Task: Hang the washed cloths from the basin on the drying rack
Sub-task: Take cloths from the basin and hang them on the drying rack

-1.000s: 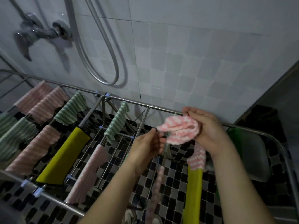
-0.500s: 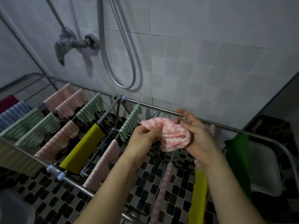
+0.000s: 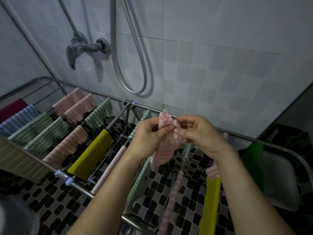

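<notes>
**A:** Where is the cloth being hung?

**B:** The pink-and-white cloth (image 3: 165, 146) is in the air between both hands, above the right half of the drying rack (image 3: 240, 136) and close to its far rail. Its top edge is bunched at the fingertips and the rest hangs down loose. It lies on no bar.

**A:** How do the hands hold it?

**B:** The left hand (image 3: 149, 133) has its fingers (image 3: 162, 131) curled and its thumb pressed on the cloth's upper part. The right hand (image 3: 201, 134) pinches the top corner just beside it, fingers (image 3: 182, 131) drawn together. The two hands nearly touch.

**A:** And the rack?

**B:** The left wing carries a row of draped cloths: a maroon one (image 3: 12, 107), a blue striped one (image 3: 18, 121), then green striped and pink striped ones. A yellow cloth (image 3: 92, 155) hangs beside the centre bar, and a second yellow cloth (image 3: 210, 204) hangs under the right forearm. A green cloth (image 3: 252, 158) is draped at the right end.

**A:** What is around it?

**B:** A tiled wall with a shower mixer (image 3: 84, 48) and a looped shower hose (image 3: 135, 65), and a black-and-grey mosaic floor (image 3: 55, 200) below.
</notes>
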